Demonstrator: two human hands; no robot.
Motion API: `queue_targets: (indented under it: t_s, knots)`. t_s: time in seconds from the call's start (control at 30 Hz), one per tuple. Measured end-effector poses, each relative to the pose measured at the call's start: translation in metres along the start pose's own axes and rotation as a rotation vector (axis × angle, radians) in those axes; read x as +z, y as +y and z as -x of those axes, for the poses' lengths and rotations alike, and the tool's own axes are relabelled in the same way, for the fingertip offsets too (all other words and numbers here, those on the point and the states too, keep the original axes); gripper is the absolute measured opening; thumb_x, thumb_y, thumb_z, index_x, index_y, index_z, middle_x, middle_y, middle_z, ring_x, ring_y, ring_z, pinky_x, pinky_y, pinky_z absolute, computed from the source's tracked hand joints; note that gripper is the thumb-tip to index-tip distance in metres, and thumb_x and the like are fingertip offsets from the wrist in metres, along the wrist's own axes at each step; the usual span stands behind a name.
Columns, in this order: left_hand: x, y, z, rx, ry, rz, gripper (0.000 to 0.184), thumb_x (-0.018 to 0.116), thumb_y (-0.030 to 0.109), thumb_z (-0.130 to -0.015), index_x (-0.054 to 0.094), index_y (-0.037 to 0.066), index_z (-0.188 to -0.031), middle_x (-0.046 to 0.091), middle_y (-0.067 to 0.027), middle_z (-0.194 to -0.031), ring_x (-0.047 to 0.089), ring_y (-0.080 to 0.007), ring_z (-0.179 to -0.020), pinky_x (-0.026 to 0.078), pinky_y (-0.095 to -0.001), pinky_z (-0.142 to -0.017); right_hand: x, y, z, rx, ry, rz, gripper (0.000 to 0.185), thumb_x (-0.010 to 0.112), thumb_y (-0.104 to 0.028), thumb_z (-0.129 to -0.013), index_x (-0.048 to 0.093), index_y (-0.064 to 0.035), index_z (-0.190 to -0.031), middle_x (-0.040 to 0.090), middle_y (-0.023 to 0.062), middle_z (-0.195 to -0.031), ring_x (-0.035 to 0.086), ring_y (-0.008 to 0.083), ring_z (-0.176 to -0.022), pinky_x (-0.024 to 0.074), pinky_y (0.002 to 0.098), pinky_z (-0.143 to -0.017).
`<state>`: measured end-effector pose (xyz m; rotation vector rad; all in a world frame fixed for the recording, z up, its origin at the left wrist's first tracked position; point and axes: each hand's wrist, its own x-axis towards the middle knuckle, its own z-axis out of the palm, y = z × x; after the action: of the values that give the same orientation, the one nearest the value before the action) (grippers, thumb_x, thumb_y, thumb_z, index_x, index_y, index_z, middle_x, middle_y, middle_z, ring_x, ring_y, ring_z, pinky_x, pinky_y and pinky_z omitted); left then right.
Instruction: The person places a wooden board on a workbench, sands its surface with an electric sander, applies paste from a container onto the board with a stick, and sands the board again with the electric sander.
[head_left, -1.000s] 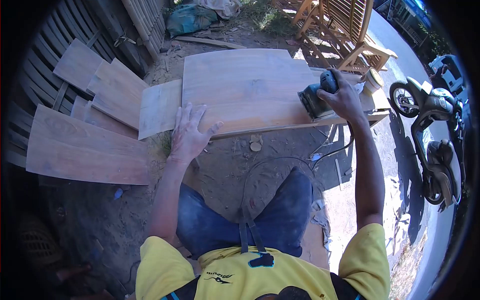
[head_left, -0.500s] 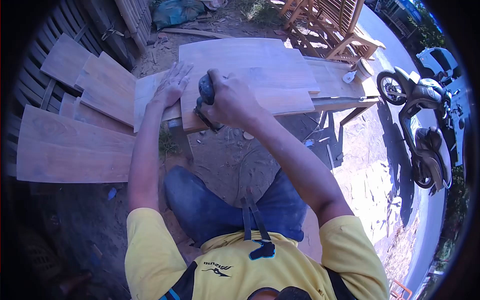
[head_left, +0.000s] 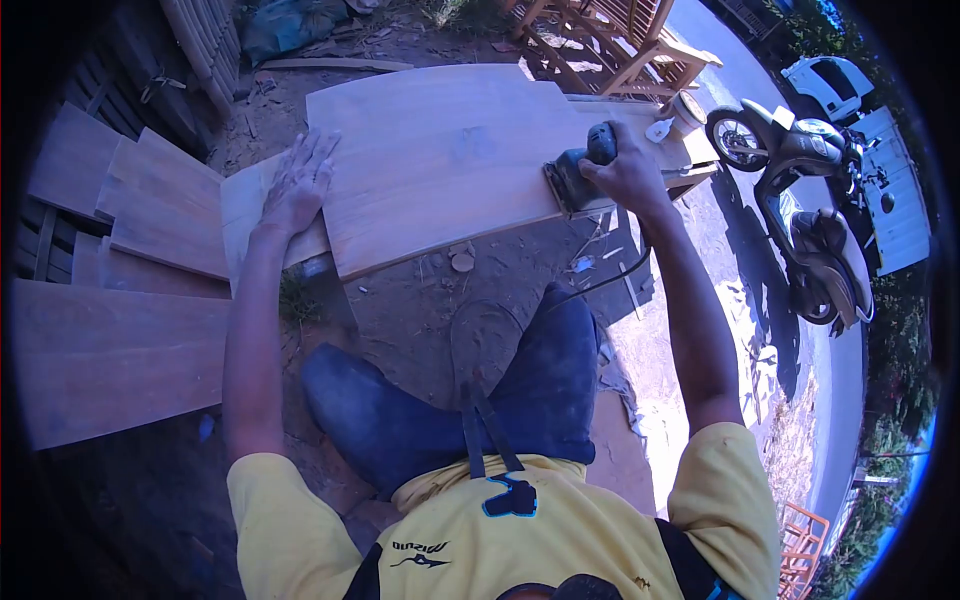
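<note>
A wide wooden panel (head_left: 440, 160) lies on a low wooden workbench (head_left: 690, 150). My right hand (head_left: 635, 172) is wrapped round the grip of an electric sander (head_left: 574, 180), which rests on the panel near its right end. From the sander a dark cord runs down toward my legs. My left hand (head_left: 298, 185) lies flat with fingers stretched out, at the left edge of the panel and over a paler board (head_left: 245, 205) beside it.
Several loose wooden panels (head_left: 120, 340) are stacked at the left by a slatted fence. A round container (head_left: 684, 112) and a small white bottle (head_left: 659, 130) stand at the bench's right end. Wooden chairs (head_left: 610, 50) are behind; a motorbike (head_left: 800, 200) is parked at right.
My right hand has moved the sander from the left part of the panel to its right end. My left hand stays at the left edge. The camera view has shifted slightly.
</note>
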<state>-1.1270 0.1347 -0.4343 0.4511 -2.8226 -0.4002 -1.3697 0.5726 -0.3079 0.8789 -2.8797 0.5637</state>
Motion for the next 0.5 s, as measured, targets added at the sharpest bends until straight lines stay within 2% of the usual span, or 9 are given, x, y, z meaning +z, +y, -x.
queue_targets:
  t_s: [0.07,0.13,0.33,0.4,0.47,0.5]
  knots:
    - [-0.003,0.007,0.0,-0.019,-0.018,-0.018,0.057,0.031,0.034,-0.113,0.035,0.026,-0.169,0.027,-0.0128,-0.177,0.02,-0.0363,-0.165,0.015,-0.0475,-0.135,-0.003,0.019,-0.008,0.025,0.024,0.033,0.076,0.085,-0.038,-0.082,0.054,-0.008,-0.144,0.075,0.0265,-0.114,0.073,0.0465,-0.107,0.0562,0.0522,-0.095]
    - [0.0,0.009,-0.002,-0.022,-0.014,-0.013,0.057,0.03,0.034,-0.113,0.035,0.027,-0.169,0.026,-0.0124,-0.178,0.019,-0.0359,-0.165,0.014,-0.0478,-0.135,0.001,-0.003,-0.001,0.012,0.001,0.028,0.076,0.085,-0.037,-0.082,0.053,-0.0078,-0.144,0.074,0.0272,-0.114,0.073,0.0469,-0.106,0.056,0.0525,-0.096]
    - [-0.003,0.007,0.002,-0.073,-0.008,-0.009,0.057,0.029,0.038,-0.114,0.034,0.027,-0.17,0.022,-0.0089,-0.179,0.018,-0.0329,-0.166,0.013,-0.0475,-0.136,0.038,-0.156,0.041,-0.236,-0.11,-0.075,0.077,0.084,-0.035,-0.083,0.051,-0.0059,-0.146,0.072,0.0308,-0.109,0.072,0.0502,-0.102,0.0565,0.0547,-0.095]
    - [-0.01,0.009,0.001,-0.038,-0.055,0.013,0.057,0.031,0.043,-0.114,0.035,0.028,-0.169,0.023,-0.0068,-0.179,0.017,-0.0319,-0.166,0.012,-0.0471,-0.136,0.051,-0.207,0.057,-0.39,-0.106,-0.083,0.079,0.083,-0.034,-0.083,0.051,-0.0065,-0.149,0.071,0.0315,-0.11,0.073,0.0503,-0.099,0.0576,0.0551,-0.092]
    - [-0.01,0.003,-0.003,-0.039,-0.064,0.033,0.058,0.032,0.043,-0.114,0.034,0.028,-0.17,0.022,-0.0057,-0.179,0.017,-0.0318,-0.166,0.012,-0.0469,-0.136,0.058,-0.258,0.071,-0.389,-0.242,-0.138,0.073,0.084,-0.029,-0.083,0.054,-0.0074,-0.146,0.07,0.0301,-0.114,0.072,0.0502,-0.103,0.0568,0.0532,-0.094]
    - [-0.01,0.001,-0.002,-0.027,-0.087,0.05,0.058,0.033,0.044,-0.114,0.033,0.028,-0.17,0.022,-0.0046,-0.18,0.017,-0.0317,-0.166,0.012,-0.0467,-0.136,0.062,-0.277,0.075,-0.444,-0.261,-0.146,0.075,0.083,-0.03,-0.083,0.052,-0.0073,-0.148,0.069,0.0315,-0.112,0.071,0.0508,-0.101,0.0567,0.0531,-0.094]
